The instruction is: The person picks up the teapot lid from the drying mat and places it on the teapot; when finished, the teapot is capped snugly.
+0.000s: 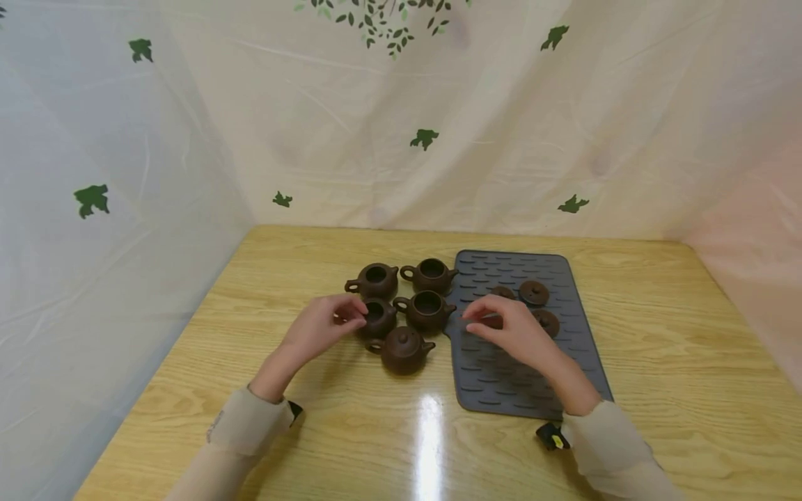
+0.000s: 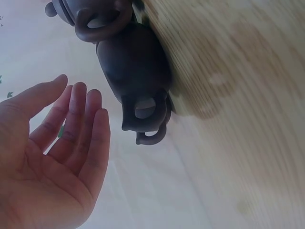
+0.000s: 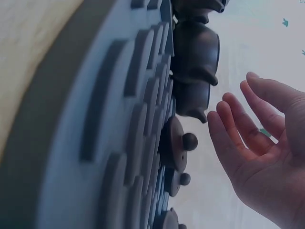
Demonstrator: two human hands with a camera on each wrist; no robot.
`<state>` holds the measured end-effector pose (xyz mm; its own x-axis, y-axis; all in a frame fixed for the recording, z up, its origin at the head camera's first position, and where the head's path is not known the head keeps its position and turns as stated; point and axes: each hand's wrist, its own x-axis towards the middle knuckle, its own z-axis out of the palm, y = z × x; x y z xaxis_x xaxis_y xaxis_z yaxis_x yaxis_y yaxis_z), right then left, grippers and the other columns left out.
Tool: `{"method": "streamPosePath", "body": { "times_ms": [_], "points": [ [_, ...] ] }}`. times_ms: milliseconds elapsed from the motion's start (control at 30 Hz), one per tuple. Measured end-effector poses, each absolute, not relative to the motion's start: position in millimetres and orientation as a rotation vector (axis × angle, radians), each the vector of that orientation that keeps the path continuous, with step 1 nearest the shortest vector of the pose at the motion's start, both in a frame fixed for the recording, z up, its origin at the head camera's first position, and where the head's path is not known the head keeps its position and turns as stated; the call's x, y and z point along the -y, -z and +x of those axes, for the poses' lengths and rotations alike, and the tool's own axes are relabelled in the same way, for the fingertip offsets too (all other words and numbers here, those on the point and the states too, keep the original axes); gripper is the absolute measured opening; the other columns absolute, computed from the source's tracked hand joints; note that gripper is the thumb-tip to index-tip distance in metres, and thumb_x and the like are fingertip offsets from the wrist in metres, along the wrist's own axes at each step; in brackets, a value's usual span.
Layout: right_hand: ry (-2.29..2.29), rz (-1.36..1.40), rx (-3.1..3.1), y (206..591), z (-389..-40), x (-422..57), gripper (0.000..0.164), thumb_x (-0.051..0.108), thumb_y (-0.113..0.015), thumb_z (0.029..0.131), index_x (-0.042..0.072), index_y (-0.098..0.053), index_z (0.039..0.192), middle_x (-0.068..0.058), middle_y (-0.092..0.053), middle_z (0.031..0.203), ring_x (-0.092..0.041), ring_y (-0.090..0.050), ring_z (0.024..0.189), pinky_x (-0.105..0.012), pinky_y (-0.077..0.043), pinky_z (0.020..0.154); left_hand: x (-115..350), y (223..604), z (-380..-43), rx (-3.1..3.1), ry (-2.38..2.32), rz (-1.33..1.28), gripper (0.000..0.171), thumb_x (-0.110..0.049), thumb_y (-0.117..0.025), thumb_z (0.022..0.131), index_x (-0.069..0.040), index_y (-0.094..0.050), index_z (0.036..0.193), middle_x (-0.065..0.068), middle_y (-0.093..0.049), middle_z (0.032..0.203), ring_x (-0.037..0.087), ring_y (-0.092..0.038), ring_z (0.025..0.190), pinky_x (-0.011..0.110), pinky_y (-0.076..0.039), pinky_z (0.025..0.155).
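Observation:
In the head view my left hand (image 1: 321, 325) hovers beside a lidless brown teapot (image 1: 379, 321), its fingers loosely bent. Left of the pots in the left wrist view, the same hand (image 2: 62, 148) is apart from them and holds nothing. A teapot with its lid on (image 1: 404, 351) stands nearest me; three more lidless pots, including one at the back (image 1: 432, 277), stand beyond it. My right hand (image 1: 515, 334) hangs over the dark grey ribbed mat (image 1: 501, 390). No object shows in its relaxed fingers in the right wrist view. Several round lids (image 1: 534, 293) lie on the mat, partly hidden by this hand.
The wooden table (image 1: 338, 431) carries the pots left of the mat, some spouts reaching the mat's left edge. Pale curtains with green bird shapes (image 1: 425, 139) hang behind and at both sides. A small black device (image 1: 553, 437) sits at the right cuff.

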<state>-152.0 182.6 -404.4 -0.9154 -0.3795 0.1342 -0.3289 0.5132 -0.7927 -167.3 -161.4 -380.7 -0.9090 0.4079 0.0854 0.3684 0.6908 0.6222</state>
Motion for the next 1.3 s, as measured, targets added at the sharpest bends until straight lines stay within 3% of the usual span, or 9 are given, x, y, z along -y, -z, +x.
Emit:
{"method": "streamPosePath", "body": {
  "times_ms": [333,633,900,1300],
  "points": [
    [1.388,-0.58,-2.721,411.0,-152.6,-204.9,0.021,0.018,-0.07,0.094,0.008,-0.069,0.112,-0.01,-0.069,0.111,-0.027,-0.067,0.104,-0.039,-0.058,0.088,168.5,384.6,-171.9,-2.844,-1.09,0.597,0.013,-0.012,-0.07,0.093,-0.008,-0.071,0.105,0.005,-0.075,0.101,0.018,-0.071,0.091,0.038,-0.06,0.084],
    [1.35,-0.517,-2.787,414.7,-153.8,-215.1,0.021,0.013,-0.072,0.092,0.006,-0.07,0.112,-0.007,-0.071,0.107,-0.028,-0.067,0.104,-0.043,-0.058,0.091,171.8,389.3,-174.9,-2.87,-1.102,0.576,0.013,-0.012,-0.071,0.092,-0.01,-0.071,0.105,0.006,-0.075,0.105,0.022,-0.071,0.097,0.041,-0.059,0.087],
    [1.262,-0.454,-2.821,418.4,-155.0,-222.5,0.017,0.011,-0.073,0.09,0.012,-0.071,0.108,-0.008,-0.07,0.112,-0.029,-0.066,0.106,-0.048,-0.056,0.091,172.8,396.2,-177.6,-2.926,-0.999,0.578,0.017,-0.015,-0.074,0.091,-0.012,-0.07,0.107,0.007,-0.073,0.108,0.026,-0.07,0.102,0.047,-0.056,0.088],
    [1.092,-0.438,-2.823,422.9,-161.3,-227.1,0.018,0.007,-0.075,0.087,0.011,-0.071,0.104,-0.011,-0.069,0.111,-0.032,-0.064,0.107,-0.047,-0.057,0.091,171.9,399.1,-182.1,-2.833,-1.046,0.489,0.021,-0.006,-0.073,0.089,-0.004,-0.067,0.109,0.014,-0.069,0.11,0.029,-0.071,0.099,0.041,-0.059,0.087]
  ]
}}
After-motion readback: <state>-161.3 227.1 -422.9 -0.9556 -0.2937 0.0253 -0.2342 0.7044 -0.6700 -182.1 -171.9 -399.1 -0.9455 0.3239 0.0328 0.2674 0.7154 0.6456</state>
